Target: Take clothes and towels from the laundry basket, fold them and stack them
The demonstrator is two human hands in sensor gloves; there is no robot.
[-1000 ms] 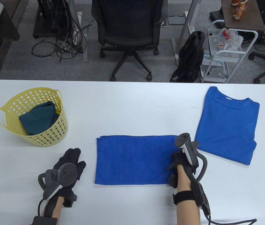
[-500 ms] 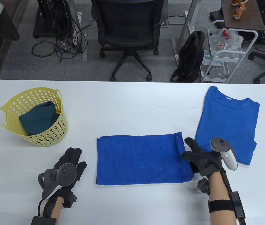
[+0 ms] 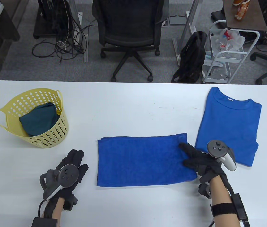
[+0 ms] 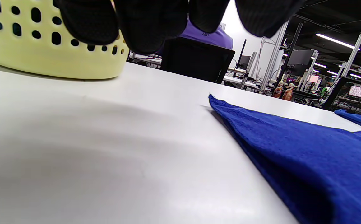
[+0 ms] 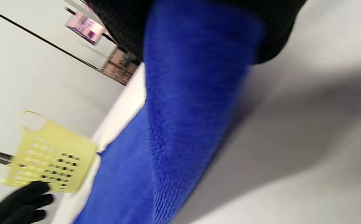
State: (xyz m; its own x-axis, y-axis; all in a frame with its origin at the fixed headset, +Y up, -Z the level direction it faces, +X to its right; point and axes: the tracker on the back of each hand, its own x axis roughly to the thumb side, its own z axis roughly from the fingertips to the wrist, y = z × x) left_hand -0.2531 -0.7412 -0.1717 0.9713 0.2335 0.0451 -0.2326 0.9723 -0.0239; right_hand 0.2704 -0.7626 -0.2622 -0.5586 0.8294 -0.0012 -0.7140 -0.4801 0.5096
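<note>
A blue towel [image 3: 143, 160] lies flat on the white table [image 3: 128, 106], near the front. My right hand [image 3: 186, 154] lies over its right edge. In the right wrist view the towel [image 5: 180, 109] rises between the gloved fingers [image 5: 121, 28], so the hand grips that edge. My left hand [image 3: 76, 160] rests open on the table just left of the towel and holds nothing; its fingers [image 4: 149, 25] hang over bare table. A yellow laundry basket [image 3: 50, 137] at the left holds a dark teal garment [image 3: 39, 119]. A folded blue T-shirt [image 3: 228, 127] lies at the right.
The basket [image 4: 43, 59] stands close ahead of my left hand. The T-shirt's near edge lies right beside my right hand. Behind the table's far edge are an office chair [image 3: 128, 30], a black backpack [image 3: 191, 59] and a white cart [image 3: 225, 52].
My right hand has moved left from beside the towel onto its right edge. The curled right edge now lies flat. My left hand has barely shifted.
</note>
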